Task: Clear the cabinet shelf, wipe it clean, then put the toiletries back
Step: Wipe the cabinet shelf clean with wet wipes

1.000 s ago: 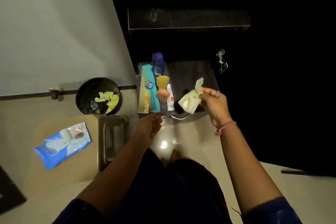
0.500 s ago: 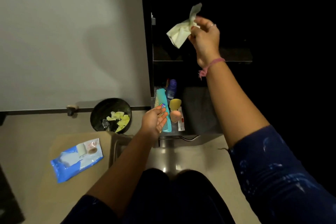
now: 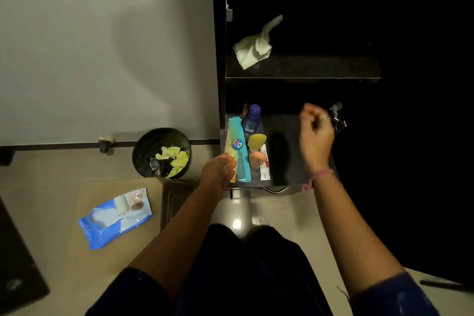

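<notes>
Wipe (image 3: pixel 256 45) now dropped on upper shelf (image 3: pixel 307 67); our right hand (image 3: pixel 316 133) lowered, curled, empty; left hand (image 3: pixel 219 170) open beside comb (image 3: pixel 238 149). Risk: wipe overhangs edge, may slip off.

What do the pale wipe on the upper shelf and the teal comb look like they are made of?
Wipe: soft nonwoven or paper-like cloth, matte, judging by its crumpled folds and twisted tail. Comb: apparently hard moulded plastic, smooth and slightly glossy, with straight even teeth and a round sticker.
</notes>
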A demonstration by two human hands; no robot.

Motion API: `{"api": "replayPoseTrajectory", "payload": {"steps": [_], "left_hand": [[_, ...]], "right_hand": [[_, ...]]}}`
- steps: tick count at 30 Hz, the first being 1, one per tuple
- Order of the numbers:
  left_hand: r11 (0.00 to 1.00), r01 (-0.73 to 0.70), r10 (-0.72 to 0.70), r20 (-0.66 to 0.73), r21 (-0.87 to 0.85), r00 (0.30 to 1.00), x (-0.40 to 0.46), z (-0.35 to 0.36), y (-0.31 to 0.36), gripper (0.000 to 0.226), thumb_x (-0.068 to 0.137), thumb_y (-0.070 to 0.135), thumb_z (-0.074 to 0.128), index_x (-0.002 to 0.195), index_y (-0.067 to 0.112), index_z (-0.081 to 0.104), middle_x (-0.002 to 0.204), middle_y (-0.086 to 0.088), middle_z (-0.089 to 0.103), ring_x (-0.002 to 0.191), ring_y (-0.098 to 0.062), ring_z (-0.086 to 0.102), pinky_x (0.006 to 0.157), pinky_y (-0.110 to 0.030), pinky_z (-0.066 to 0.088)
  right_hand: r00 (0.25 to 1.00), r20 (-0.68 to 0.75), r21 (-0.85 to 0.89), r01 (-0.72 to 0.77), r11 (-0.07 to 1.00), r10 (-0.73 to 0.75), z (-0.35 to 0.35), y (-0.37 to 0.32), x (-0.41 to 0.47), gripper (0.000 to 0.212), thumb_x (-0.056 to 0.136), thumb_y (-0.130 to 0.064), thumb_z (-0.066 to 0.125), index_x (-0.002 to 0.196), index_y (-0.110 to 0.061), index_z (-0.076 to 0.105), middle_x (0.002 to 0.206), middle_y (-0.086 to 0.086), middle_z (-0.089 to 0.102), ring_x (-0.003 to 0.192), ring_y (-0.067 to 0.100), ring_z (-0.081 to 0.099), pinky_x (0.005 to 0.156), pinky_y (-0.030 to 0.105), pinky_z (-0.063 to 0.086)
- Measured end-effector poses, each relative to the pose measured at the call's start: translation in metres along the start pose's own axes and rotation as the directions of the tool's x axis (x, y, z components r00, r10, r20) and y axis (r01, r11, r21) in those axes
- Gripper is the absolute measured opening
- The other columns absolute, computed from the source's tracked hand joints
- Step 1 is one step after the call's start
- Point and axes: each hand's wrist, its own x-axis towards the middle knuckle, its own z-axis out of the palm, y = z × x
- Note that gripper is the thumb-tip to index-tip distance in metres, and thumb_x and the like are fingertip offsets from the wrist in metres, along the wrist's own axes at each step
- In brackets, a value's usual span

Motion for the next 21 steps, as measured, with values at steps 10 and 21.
{"api": "replayPoseTrajectory", "payload": {"steps": [10, 21], "left_hand": [[0.856, -0.119, 0.156, -0.031, 0.504, 0.987, 0.038, 0.006, -0.018, 0.035, 0.093, 0.014, 0.053, 0.126, 0.006, 0.050, 0.105, -0.007, 0.061, 0.080, -0.009, 0.058, 0.057, -0.019, 0.049], [-0.146, -0.547, 0.412, 0.553, 0.824, 0.724, 0.060, 0.056, 0.005, 0.037, 0.094, 0.022, 0.051, 0.127, 0.005, 0.050, 0.127, -0.012, 0.055, 0.118, -0.026, 0.053, 0.104, -0.035, 0.039]], "right_hand": [[0.815, 0.524, -0.474, 0.037, 0.880, 0.247, 0.005, 0.079, -0.065, 0.043, 0.084, -0.019, 0.065, 0.124, -0.017, 0.049, 0.118, -0.004, 0.041, 0.079, 0.008, 0.053, 0.082, 0.024, 0.050], [0.849, 0.402, -0.417, -0.162, 0.894, 0.341, 0.036, 0.086, -0.062, 0.027, 0.089, -0.034, 0.058, 0.110, -0.016, 0.055, 0.108, 0.002, 0.059, 0.094, 0.017, 0.060, 0.067, 0.014, 0.044]]}}
